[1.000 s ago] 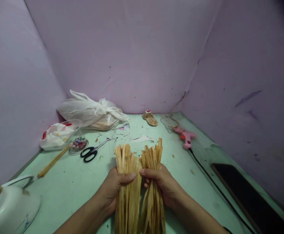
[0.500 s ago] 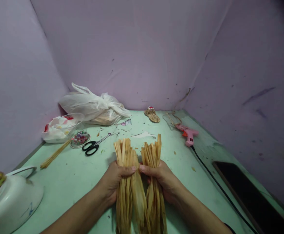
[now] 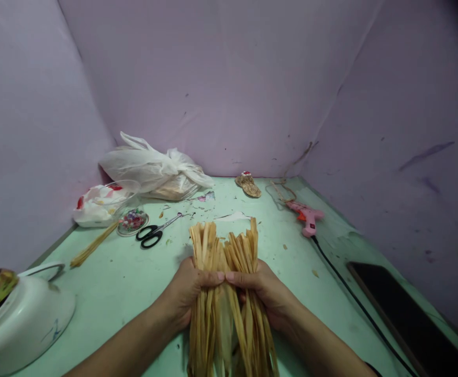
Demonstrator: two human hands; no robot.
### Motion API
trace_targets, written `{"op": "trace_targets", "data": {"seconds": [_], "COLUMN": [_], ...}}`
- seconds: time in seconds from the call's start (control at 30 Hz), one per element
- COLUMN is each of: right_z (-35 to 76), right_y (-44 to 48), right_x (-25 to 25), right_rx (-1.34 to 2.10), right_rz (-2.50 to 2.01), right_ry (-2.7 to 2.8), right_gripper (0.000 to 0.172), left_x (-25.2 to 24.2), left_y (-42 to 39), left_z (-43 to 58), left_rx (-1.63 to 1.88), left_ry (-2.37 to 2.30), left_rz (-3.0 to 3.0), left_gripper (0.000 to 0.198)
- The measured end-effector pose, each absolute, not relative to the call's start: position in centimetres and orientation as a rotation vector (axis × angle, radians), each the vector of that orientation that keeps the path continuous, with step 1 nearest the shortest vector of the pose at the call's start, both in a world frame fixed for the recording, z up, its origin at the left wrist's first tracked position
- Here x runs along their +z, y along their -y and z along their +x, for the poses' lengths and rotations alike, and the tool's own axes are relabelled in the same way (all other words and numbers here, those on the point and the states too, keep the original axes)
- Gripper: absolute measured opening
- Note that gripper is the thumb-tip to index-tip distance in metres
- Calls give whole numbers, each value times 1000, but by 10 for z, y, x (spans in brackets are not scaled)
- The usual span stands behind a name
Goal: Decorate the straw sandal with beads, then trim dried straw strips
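Long tan dried leaf strips [image 3: 205, 319], upright in a loose bundle, fill the front middle of the view. My left hand [image 3: 191, 288] grips the left part of the bundle, its thumb lying across the front. On the right part, my right hand [image 3: 258, 288] does the same. The two thumb tips meet, or nearly so, at the middle. Both hands' other fingers are mostly hidden behind the strips. The uneven upper ends stick out above the hands, and the lower ends run off the bottom edge.
Black-handled scissors [image 3: 152, 235], a dish of beads [image 3: 132, 221], a thin straw bundle [image 3: 93, 246], a white plastic bag [image 3: 146, 165] and a white pot [image 3: 44, 319] lie left. A small woven piece [image 3: 248, 186] is at the back. A pink glue gun [image 3: 309, 217] and dark phone [image 3: 401, 314] lie right.
The two parts of the bundle have come closer together, narrowing the gap between their upper ends. Both hands keep their grip. The whole view has shifted slightly.
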State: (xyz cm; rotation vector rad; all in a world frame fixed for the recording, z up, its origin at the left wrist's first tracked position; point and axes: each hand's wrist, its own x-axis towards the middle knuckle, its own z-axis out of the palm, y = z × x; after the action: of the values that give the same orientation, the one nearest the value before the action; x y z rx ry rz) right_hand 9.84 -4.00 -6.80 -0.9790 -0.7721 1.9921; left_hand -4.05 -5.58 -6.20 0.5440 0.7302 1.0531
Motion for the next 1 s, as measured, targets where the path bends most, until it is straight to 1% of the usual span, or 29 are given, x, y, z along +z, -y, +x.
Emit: {"op": "trace_targets", "data": {"seconds": [0.17,0.37,0.43,0.53,0.67,0.8,1.0], "right_z": [100,102,102,101,103,104,102], "right_y": [37,37,37,38,36,36,38], "right_x": [-68,-71,-70,-69,-70,-72,-71], "right_rx": [1970,1981,2009,2079,2116,2102,1954], "right_rz": [-1048,-1047,-999,-919,-894,-937,-1045], "right_ry": [737,701,691,675,676,721,829], "right_gripper": [25,23,28,42,45,42,34], "left_x": [-63,-61,-62,-63,-61,-61,-64], "left_y": [55,55,55,55,55,54,54], "left_z": [-40,-40,-40,-41,-42,-43,-42], "left_rx": [1052,1060,1078,1090,1098,1080,1042], "left_ry": [-749,-844,-897,-928,-957,-954,-835], "left_rz": [551,543,539,529,502,517,578], "left_gripper": [35,33,34,39,43,44,44]}}
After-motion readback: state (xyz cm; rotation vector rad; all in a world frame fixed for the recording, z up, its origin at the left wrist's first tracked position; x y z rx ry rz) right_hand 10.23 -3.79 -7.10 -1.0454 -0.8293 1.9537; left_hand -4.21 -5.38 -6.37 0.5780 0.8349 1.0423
